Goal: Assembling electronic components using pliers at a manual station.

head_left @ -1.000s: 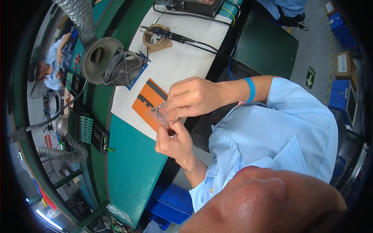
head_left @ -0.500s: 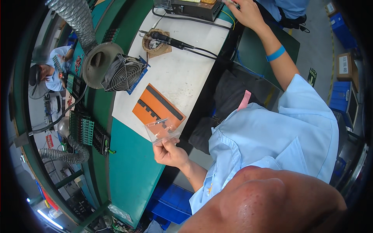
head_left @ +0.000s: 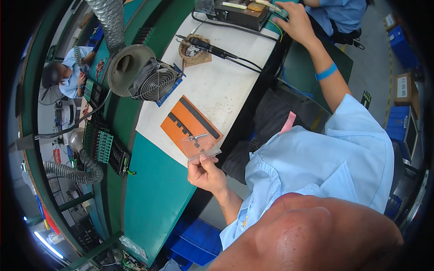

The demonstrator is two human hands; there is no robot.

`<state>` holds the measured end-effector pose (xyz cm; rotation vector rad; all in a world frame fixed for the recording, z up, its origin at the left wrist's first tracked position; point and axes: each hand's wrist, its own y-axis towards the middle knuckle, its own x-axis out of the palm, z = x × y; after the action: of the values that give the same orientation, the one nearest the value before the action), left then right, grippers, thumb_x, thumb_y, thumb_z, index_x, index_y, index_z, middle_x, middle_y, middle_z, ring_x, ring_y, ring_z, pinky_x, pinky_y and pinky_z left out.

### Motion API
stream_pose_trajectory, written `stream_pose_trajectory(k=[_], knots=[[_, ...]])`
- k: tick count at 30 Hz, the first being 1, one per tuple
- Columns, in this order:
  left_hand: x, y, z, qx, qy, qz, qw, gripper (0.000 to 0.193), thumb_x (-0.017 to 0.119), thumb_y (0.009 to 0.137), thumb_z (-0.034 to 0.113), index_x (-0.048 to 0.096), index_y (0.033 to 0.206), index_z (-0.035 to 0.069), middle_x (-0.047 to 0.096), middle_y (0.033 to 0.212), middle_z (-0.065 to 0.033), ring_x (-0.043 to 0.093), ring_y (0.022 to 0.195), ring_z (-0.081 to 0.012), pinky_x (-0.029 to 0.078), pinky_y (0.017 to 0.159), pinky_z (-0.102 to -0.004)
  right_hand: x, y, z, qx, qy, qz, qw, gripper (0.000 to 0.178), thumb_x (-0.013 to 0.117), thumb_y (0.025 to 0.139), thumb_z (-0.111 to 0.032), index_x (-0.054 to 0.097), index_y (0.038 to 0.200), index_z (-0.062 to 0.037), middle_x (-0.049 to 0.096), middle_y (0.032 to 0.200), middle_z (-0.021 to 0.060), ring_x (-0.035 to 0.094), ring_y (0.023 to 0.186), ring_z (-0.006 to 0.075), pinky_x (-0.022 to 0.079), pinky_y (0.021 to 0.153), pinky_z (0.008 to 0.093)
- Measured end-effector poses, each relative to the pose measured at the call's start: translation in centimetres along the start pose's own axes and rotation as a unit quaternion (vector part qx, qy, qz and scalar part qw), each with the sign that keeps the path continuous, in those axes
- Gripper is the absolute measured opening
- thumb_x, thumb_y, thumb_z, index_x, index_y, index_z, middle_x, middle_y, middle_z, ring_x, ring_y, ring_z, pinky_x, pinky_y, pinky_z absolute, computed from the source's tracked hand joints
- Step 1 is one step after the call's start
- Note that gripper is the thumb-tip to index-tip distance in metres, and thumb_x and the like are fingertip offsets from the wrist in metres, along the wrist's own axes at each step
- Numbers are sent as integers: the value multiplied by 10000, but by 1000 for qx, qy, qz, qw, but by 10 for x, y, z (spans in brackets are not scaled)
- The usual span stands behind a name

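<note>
My left hand point(head_left: 209, 175) pinches the edge of a clear plastic bag point(head_left: 199, 152), which hangs over the near corner of an orange board. A few small metallic and dark pieces show in or through the bag; I cannot tell which. The orange board point(head_left: 183, 115) carries a long dark strip and a notched dark strip. At the far right of the bench, my right hand point(head_left: 298, 26) has its fingers apart beside a cream-coloured rod-like tool point(head_left: 270, 5). That rod lies at the top of a black box point(head_left: 239, 14).
A soldering iron point(head_left: 205, 46) rests across a round holder point(head_left: 192, 50), its cable trailing right. Beside the white mat point(head_left: 217, 86) stand a caged fan point(head_left: 156, 85) and a duct funnel point(head_left: 129, 67). Green circuit boards point(head_left: 101, 147) stand in a rack. Other people sit nearby.
The view has shifted, moving the bench slightly right in the picture. My right hand's fingers have spread apart near the cream-coloured rod. My left hand still holds the bag, now tilted differently.
</note>
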<state>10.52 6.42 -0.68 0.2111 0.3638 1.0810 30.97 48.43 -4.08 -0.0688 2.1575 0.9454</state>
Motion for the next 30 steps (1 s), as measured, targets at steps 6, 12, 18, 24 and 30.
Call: stream_pose_trajectory(k=[6, 12, 18, 24, 30], knots=[[4, -1, 1, -19, -54, -13, 998, 191, 580, 951, 26, 548, 764, 51, 601, 626, -54, 516, 526, -115, 438, 543, -224, -44, -61, -163, -112, 403, -177, 891, 290, 807, 852, -163, 699, 1102, -63, 697, 1068, 73, 630, 884, 190, 524, 784, 320], [-5, 1, 4, -27, -64, -39, 997, 175, 624, 931, 47, 583, 763, 28, 592, 618, -44, 484, 556, -117, 412, 547, -234, 2, -98, -263, -263, 553, -331, 718, 349, 849, 779, -68, 721, 1099, -13, 721, 991, 90, 636, 768, 209, 526, 678, 304], [-36, 6, 7, -16, 61, -55, 997, 89, 676, 802, 26, 634, 722, 27, 571, 591, -50, 441, 521, -149, 407, 518, -281, 22, -92, -289, -225, 567, -490, 623, 301, 800, 790, 6, 727, 1082, 12, 745, 947, 101, 652, 716, 182, 519, 640, 281], [-55, -1, 10, -19, 80, 14, 997, 156, 736, 811, 89, 605, 748, 31, 584, 654, -42, 444, 537, -148, 396, 517, -276, 38, -114, -323, -296, 485, -317, 759, 155, 674, 803, 96, 692, 932, 11, 747, 1008, 85, 652, 739, 139, 505, 626, 232], [-59, 8, -32, 12, 57, 156, 986, 567, 755, 909, 120, 458, 1373, -13, 539, 1281, -158, 588, 951, -164, 487, 770, -236, 50, -100, -337, -83, 592, -391, 700, 331, 711, 858, 49, 738, 1186, 15, 741, 1023, 112, 658, 808, 128, 526, 703, 205]])
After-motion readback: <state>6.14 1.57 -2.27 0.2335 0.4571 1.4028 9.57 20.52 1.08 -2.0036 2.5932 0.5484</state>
